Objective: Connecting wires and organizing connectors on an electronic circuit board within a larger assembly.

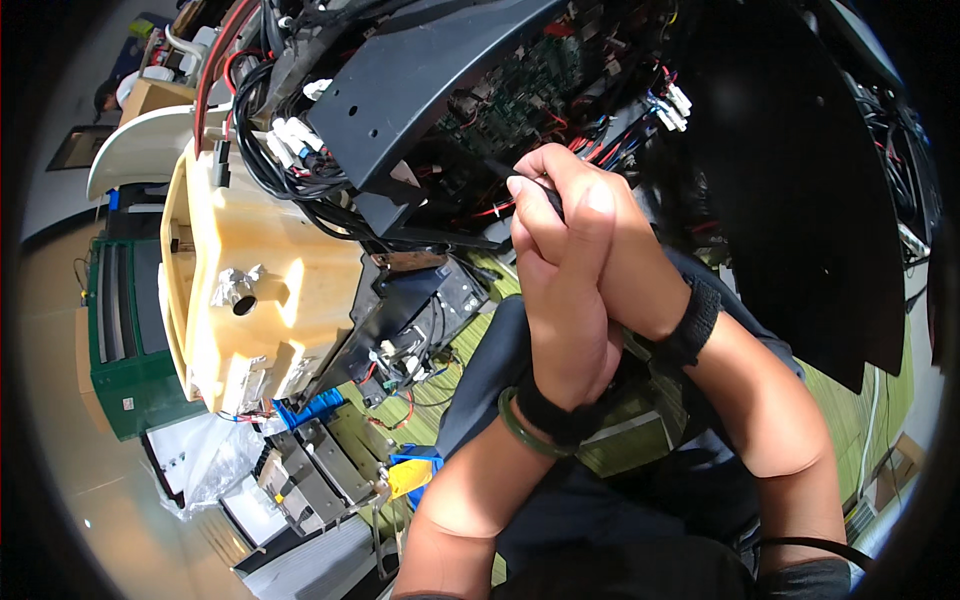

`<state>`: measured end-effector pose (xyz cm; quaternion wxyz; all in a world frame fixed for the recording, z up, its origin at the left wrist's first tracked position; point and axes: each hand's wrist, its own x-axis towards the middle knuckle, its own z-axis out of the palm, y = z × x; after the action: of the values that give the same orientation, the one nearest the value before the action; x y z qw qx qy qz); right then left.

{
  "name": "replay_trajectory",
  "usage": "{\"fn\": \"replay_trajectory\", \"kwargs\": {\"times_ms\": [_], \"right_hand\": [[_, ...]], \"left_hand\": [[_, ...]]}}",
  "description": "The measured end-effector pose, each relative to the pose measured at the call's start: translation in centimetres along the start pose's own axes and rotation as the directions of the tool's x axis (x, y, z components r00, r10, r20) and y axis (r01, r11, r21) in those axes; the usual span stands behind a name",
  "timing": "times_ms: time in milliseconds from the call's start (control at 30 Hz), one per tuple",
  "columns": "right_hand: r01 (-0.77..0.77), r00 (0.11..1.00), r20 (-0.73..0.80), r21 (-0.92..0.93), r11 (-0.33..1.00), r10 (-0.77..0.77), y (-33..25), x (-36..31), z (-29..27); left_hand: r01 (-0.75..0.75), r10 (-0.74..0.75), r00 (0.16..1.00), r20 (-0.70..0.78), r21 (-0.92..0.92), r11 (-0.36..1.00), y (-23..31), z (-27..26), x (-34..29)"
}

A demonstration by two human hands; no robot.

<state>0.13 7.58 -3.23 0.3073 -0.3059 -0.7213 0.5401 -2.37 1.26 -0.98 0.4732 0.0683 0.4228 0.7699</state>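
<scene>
Both my hands are closed together in front of an opened black metal housing. My left hand, with a green bangle and a black band at the wrist, presses against my right. My right hand, also with a black wristband, curls its fingers over the left. Between the fingers shows a dark slim tool-like thing, mostly hidden, its kind unclear. It points toward the housing's inside. There a green circuit board sits among red and black wires, just beyond my fingertips.
White connectors on cables hang at the housing's left. A yellowed plastic shell stands left of it, a large black panel at right. Metal brackets and a green case are lower left. My legs are beneath my arms.
</scene>
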Motion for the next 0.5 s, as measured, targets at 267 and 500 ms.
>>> {"fn": "replay_trajectory", "kwargs": {"times_ms": [267,500], "right_hand": [[0.129,0.989,0.086,-0.063,0.990,-0.124,0.9,-0.4,-0.6],[0.043,0.997,0.073,-0.089,0.995,-0.036,0.5,-0.1,-1.4]], "left_hand": [[0.106,-0.104,0.994,-0.020,0.091,0.990,0.5,-0.4,-0.1],[0.200,-0.204,0.979,0.006,0.159,0.967,1.0,0.3,-0.1]]}}
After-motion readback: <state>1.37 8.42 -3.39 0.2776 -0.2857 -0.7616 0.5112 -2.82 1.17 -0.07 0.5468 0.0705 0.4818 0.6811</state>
